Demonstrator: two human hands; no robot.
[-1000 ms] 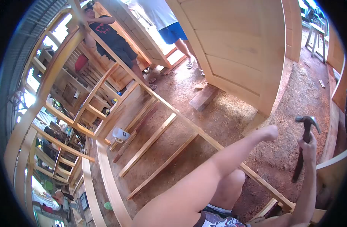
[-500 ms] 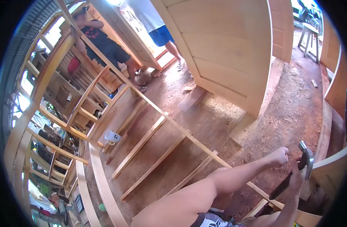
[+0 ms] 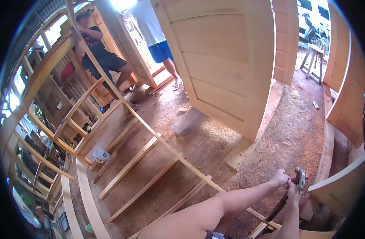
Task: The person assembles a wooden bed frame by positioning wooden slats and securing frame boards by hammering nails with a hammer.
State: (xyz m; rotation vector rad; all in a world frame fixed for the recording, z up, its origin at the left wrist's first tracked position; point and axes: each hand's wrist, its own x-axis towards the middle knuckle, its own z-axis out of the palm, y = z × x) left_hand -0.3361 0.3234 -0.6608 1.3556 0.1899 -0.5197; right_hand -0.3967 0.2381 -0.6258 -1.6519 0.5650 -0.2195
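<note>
My left hand (image 3: 279, 179) is closed at the lower right, its fingers pinched together. What is in them, if anything, is too small to make out. Right beside it, my right hand (image 3: 293, 192) grips a claw hammer (image 3: 300, 180) near the head. The metal head points up, and the dark handle slants down to the left below the hand. The fingers of both hands meet or nearly meet. Beneath my left forearm passes a long thin wooden rail (image 3: 192, 165) of a slatted frame.
A big panelled wooden door (image 3: 218, 63) stands ahead; curved wooden panels (image 3: 342, 175) are at right. Crosspieces (image 3: 130, 166) and a white cup (image 3: 101, 154) are at left. Two people (image 3: 99, 51) are at the back. A stool (image 3: 313, 61) stands far right on the shavings-strewn floor.
My right hand has brought the hammer in against my left hand, and its head has turned. The camera view has shifted, so the surroundings sit lower and further left.
</note>
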